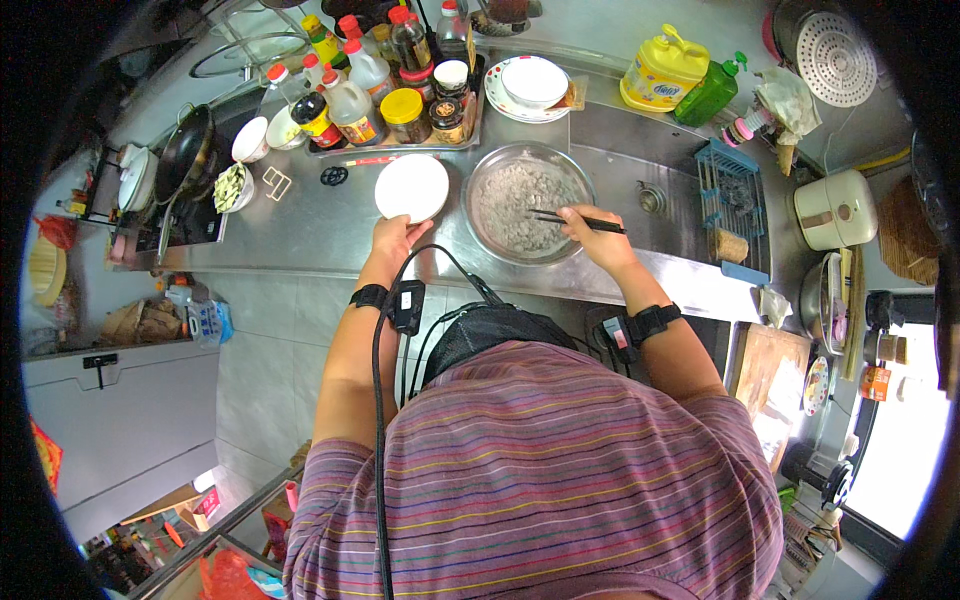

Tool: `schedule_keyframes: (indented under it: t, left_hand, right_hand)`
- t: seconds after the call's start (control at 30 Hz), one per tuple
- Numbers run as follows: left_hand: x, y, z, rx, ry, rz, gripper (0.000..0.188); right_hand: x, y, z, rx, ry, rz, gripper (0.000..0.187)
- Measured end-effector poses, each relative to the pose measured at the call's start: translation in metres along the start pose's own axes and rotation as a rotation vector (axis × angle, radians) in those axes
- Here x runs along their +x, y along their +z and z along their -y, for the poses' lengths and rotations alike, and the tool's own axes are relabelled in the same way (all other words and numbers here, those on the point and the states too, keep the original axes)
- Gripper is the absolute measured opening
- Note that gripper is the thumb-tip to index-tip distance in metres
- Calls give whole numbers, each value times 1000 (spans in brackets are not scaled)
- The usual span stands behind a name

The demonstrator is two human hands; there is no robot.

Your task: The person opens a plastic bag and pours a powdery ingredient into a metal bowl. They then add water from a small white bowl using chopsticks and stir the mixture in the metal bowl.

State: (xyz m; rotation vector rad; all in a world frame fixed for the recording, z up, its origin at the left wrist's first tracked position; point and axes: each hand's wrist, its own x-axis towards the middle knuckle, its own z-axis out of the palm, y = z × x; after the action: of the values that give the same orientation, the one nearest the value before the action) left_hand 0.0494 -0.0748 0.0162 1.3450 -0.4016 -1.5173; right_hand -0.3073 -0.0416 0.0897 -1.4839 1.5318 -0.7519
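Note:
A wide metal basin (478,235) stands on the steel counter, holding a crumbly, greyish flour-like mixture (520,200). My right hand (592,232) is closed round a pair of black chopsticks (606,225) at the basin's right rim, and their tips reach into the mixture. Left of the basin is a round white bowl (412,186). The fingers of my left hand (398,236) grip it by its near edge, the thumb side partly under the rim. What the bowl holds, if anything, cannot be made out against its bright white.
Behind the bowl, a tray (460,140) carries several sauce bottles and jars. A plate with a white bowl (533,82) sits behind the basin. The sink (625,165) with a blue rack (735,200) is at right. A wok (185,150) and small bowls (250,140) stand at left.

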Motion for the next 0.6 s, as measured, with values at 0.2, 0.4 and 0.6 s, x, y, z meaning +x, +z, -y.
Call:
schedule_keyframes:
  t: [0.2, 0.4, 0.6]
  left_hand:
    - [-1, 8, 2, -58, -36, -100, 47]
    - [-28, 36, 22, 409, 70, -239, 67]
    - [-39, 63, 41, 480, -128, 280, 25]
  right_hand:
    - [-13, -10, 1, -86, -222, 8, 22]
    - [-28, -32, 5, -191, -357, 195, 19]
    - [9, 16, 1, -106, -717, 342, 18]
